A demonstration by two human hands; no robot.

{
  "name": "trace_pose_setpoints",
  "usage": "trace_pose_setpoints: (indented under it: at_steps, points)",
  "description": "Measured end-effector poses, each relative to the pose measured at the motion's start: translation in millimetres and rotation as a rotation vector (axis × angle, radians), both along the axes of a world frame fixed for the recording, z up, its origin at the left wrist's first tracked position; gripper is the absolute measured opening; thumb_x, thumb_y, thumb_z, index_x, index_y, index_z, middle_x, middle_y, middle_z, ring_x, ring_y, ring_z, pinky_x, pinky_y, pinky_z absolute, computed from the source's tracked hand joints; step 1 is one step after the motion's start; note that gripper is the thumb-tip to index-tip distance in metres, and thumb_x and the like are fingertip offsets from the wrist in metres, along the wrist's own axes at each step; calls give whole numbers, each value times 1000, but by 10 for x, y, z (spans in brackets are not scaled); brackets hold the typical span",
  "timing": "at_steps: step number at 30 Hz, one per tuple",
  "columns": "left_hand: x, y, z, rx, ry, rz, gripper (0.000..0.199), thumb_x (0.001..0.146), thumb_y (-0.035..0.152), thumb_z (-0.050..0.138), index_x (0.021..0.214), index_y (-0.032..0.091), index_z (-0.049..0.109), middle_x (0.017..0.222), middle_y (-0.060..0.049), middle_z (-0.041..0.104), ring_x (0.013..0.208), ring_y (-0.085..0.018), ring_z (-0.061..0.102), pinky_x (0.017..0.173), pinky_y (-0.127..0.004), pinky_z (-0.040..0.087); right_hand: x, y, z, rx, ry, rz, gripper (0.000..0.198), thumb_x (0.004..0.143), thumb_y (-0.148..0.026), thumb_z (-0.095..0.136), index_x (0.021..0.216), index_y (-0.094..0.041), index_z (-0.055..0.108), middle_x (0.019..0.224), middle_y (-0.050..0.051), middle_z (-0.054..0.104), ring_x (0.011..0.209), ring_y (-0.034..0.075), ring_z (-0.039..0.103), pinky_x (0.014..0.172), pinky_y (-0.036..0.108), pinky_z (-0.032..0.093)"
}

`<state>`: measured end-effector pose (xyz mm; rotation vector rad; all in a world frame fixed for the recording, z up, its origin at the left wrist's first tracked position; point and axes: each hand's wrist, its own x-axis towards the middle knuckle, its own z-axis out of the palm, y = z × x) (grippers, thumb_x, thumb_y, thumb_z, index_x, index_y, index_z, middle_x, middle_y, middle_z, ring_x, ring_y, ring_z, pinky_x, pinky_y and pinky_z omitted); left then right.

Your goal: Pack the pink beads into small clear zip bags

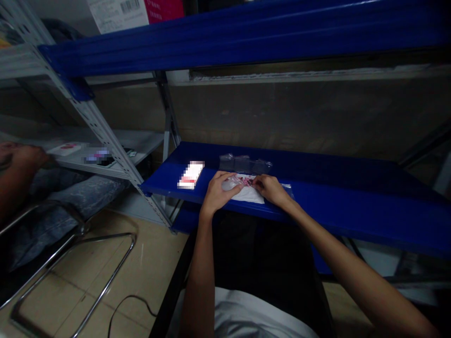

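Note:
On the blue shelf lies a white cloth or sheet [248, 195] with small pink and dark bits [246, 181], perhaps beads, near its upper edge. My left hand [219, 191] rests over the left side of the white piece, fingers stretched and thumb reaching toward the pink bits. At their right side, my right hand [272, 188] has its fingertips pinched together; what they hold is too small to make out. Just behind both hands, clear plastic bags [244, 164] lie side by side.
A lit phone [191, 175] lies left on the blue shelf [352, 202]. Overhead runs a blue beam [246, 40] with a box [120, 14] above it. Further left are a metal upright [109, 126], a grey shelf [141, 143], a chrome chair frame [105, 286] and another person's hands [26, 159].

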<state>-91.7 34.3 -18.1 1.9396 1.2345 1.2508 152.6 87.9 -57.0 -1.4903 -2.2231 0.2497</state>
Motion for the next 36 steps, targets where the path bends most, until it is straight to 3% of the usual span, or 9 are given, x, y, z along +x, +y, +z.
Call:
trace_pose_setpoints:
  at_steps: [5, 10, 14, 18, 25, 27, 30, 33, 36]
  points:
    - [-1, 9, -25, -26, -1, -9, 43, 83, 38, 82, 122, 21, 76, 116, -8, 68, 110, -22, 67, 97, -34, 54, 32, -69, 97, 18, 78, -1, 16, 93, -14, 58, 89, -17, 74, 94, 13, 75, 86, 23, 68, 80, 30, 46]
    - [43, 21, -69, -89, -19, -116, 45, 83, 39, 82, 124, 21, 75, 119, -8, 70, 107, -21, 68, 95, -34, 55, 103, -203, 341, -9, 301, -55, 11, 90, -21, 59, 87, -21, 70, 86, 8, 76, 80, 22, 68, 77, 32, 48]
    - [88, 16, -83, -90, -38, -137, 43, 81, 38, 83, 121, 22, 77, 123, -10, 72, 106, -21, 69, 95, -35, 55, 22, -364, 602, -73, 446, 95, 14, 89, -34, 64, 90, -22, 72, 89, 6, 77, 83, 23, 69, 79, 34, 50]
    - [120, 0, -75, -89, -73, -177, 42, 81, 37, 83, 120, 22, 77, 125, -10, 73, 109, -22, 69, 95, -35, 56, -146, -500, 811, -121, 409, 183, 19, 86, -40, 68, 90, -23, 76, 88, 5, 77, 84, 23, 68, 78, 34, 49]
    - [106, -13, -41, -135, -134, -270, 43, 83, 35, 83, 122, 21, 76, 127, -9, 74, 110, -23, 71, 97, -36, 56, -247, -507, 942, -248, 445, 327, 23, 86, -41, 70, 96, -22, 79, 94, 5, 79, 83, 22, 69, 78, 33, 50]
    - [84, -12, -35, -132, -138, -268, 45, 83, 34, 83, 124, 20, 75, 126, -10, 75, 107, -22, 72, 96, -36, 56, -199, -457, 922, -234, 480, 304, 27, 88, -44, 69, 99, -21, 79, 93, 6, 78, 81, 22, 68, 76, 33, 50]
    - [58, -8, -35, -141, -143, -234, 46, 82, 33, 84, 124, 19, 75, 127, -10, 75, 106, -21, 71, 96, -35, 56, -99, -334, 762, -102, 483, 159, 22, 91, -40, 66, 96, -21, 77, 89, 6, 77, 79, 22, 68, 75, 33, 49]
    - [41, 6, -48, -181, -161, -210, 49, 80, 34, 85, 124, 17, 75, 126, -12, 75, 103, -21, 72, 95, -34, 56, -42, -209, 443, 3, 351, 47, 14, 90, -27, 63, 89, -20, 75, 87, 6, 77, 80, 22, 69, 75, 32, 47]
    - [28, 26, -65, -199, -162, -182, 52, 80, 35, 85, 127, 16, 74, 126, -13, 75, 104, -22, 71, 96, -34, 55, -61, -135, 97, 73, 235, 25, 15, 91, -24, 62, 93, -19, 76, 91, 7, 77, 81, 22, 69, 75, 31, 47]
